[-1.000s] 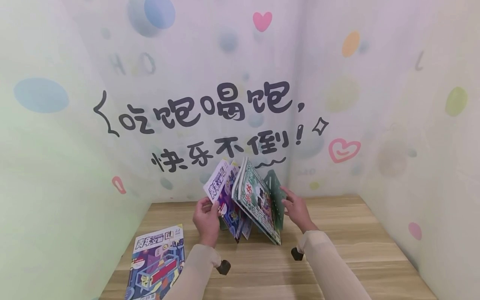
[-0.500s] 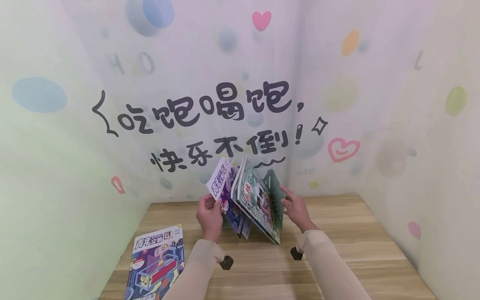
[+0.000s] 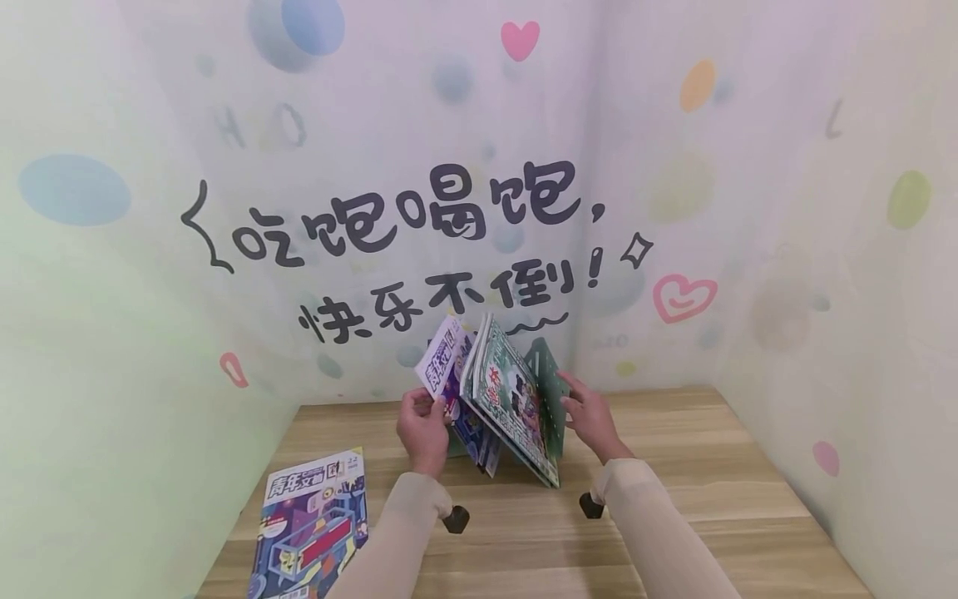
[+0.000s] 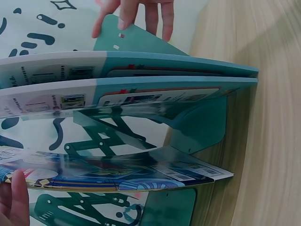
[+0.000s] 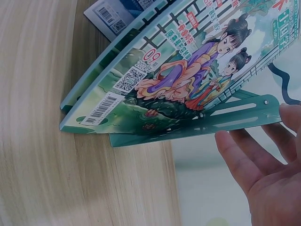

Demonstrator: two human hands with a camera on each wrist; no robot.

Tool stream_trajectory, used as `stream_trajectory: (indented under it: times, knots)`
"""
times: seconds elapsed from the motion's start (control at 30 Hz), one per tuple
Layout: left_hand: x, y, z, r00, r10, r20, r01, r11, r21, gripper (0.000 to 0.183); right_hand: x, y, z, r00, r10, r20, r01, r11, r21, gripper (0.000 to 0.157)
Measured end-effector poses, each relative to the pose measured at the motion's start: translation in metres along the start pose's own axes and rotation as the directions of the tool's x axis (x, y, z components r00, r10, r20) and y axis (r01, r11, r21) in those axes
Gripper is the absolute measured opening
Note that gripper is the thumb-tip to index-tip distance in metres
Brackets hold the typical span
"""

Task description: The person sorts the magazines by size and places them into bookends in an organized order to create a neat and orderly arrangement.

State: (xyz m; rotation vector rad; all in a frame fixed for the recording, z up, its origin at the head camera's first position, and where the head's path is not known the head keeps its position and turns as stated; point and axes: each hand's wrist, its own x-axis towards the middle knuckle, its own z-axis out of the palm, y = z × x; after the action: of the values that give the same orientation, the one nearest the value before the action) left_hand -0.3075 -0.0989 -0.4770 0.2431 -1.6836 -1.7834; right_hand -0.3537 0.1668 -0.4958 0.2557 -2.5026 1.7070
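Note:
My left hand (image 3: pixel 422 428) pinches the left edge of a purple-and-white magazine (image 3: pixel 443 366), which stands tilted. More of its kind seems to lie behind it, mostly hidden. Two green-edged magazines (image 4: pixel 178 70) lean just to the right, and the front cover (image 5: pixel 188 70) shows two drawn figures. A green metal expanding bookend (image 4: pixel 101 136) with a crisscross lattice stands behind them. At its right end panel (image 3: pixel 555 395), my right hand (image 3: pixel 593 416) touches the edge with fairly straight fingers. The left wrist view shows a gap between the purple and green magazines.
Another purple magazine (image 3: pixel 314 524) lies flat on the wooden table (image 3: pixel 539 541) at the front left. Pale printed curtain walls (image 3: pixel 419 108) enclose the table at the back and on both sides.
My left hand has shifted slightly right with the purple magazine, bringing it closer to the green ones. My right hand and the end panel have hardly moved.

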Motion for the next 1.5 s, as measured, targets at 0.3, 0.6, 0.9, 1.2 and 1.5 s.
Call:
stream_trajectory:
  times: [0.3,0.6,0.9,1.2,1.5]
  knots:
    - [0.000,-0.009,0.005,1.000,0.007,0.020,-0.008,0.999,0.032,0.018,0.000,0.001,0.001,1.000,0.007,0.004,-0.007,1.000,0.009,0.048]
    - [-0.002,-0.012,0.007,0.999,0.016,0.028,-0.018,0.999,0.047,0.017,-0.001,0.001,0.001,1.000,0.005,0.003,-0.005,1.000,0.009,0.048]
    - [-0.006,-0.020,0.008,1.000,-0.014,0.023,0.013,0.999,0.043,0.019,-0.001,0.001,0.001,1.000,-0.002,0.000,0.002,1.000,0.006,0.048]
    - [-0.006,-0.024,0.013,0.999,0.034,0.012,-0.034,0.998,0.050,0.020,0.002,0.003,0.001,1.000,0.010,-0.006,-0.010,1.000,-0.006,0.049]
    - [-0.008,-0.031,0.014,0.998,0.064,0.012,-0.065,0.996,0.053,0.021,0.002,0.002,0.001,1.000,0.017,0.002,-0.017,1.000,0.000,0.049]
